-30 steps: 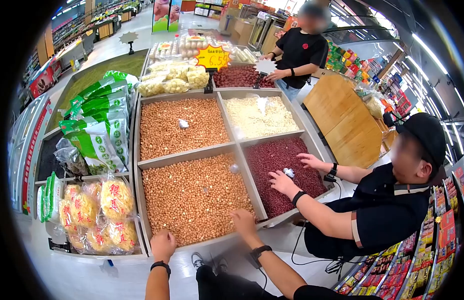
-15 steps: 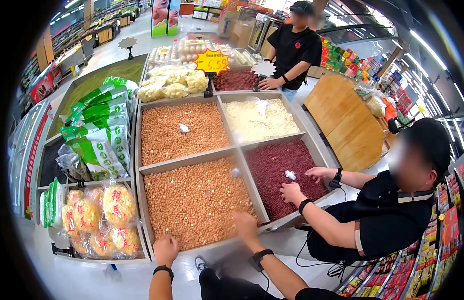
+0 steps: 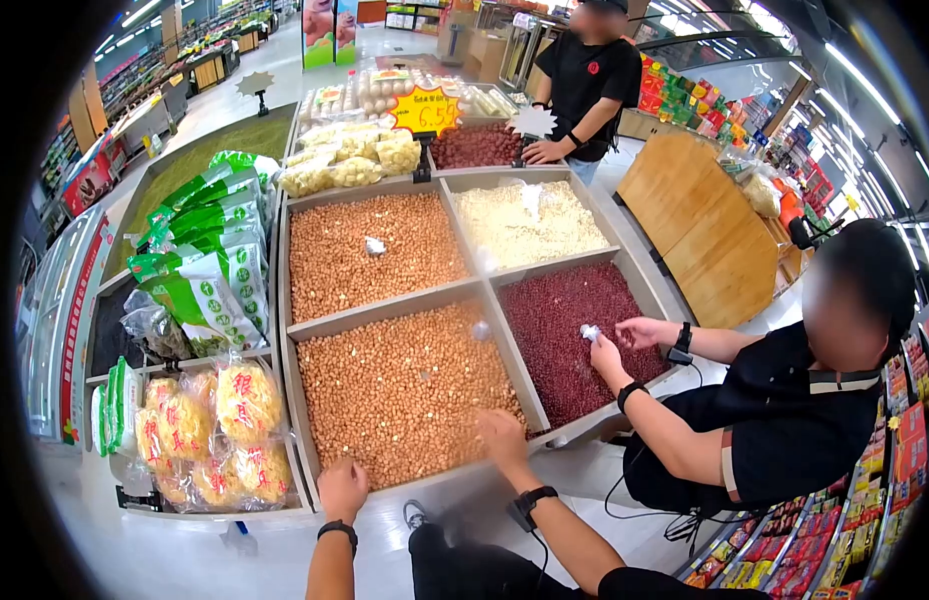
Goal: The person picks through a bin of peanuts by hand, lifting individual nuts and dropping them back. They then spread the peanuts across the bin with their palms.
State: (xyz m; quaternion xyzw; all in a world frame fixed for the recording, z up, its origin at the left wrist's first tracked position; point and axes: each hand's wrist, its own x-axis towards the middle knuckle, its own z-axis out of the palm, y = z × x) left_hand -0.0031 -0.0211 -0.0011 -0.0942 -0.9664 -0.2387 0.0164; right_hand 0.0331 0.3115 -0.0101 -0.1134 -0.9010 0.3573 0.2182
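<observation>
My left hand (image 3: 343, 488) rests at the front left rim of a bin of shelled peanuts (image 3: 399, 385), its back toward me and its fingers curled. What is under those fingers is hidden. Over the front right part of the same bin is my right hand (image 3: 504, 438), slightly smeared, with its fingertips low at the peanuts. A small whitish clear thing (image 3: 480, 330) lies by the bin's back right corner. Both wrists wear black bands, the right one (image 3: 530, 507) with a cable.
At my right a person pinches a small white bag (image 3: 590, 332) over red beans (image 3: 554, 330). Another person (image 3: 589, 80) stands behind the display. More peanuts (image 3: 369, 255) and pale grains (image 3: 529, 225) fill the back bins. Bagged round noodle cakes (image 3: 249, 400) sit at left, green-white packets (image 3: 209, 290) behind them.
My right hand has shifted slightly right and up in view. The person at my right now holds the white bag, which lay on the beans. The view has shifted a little.
</observation>
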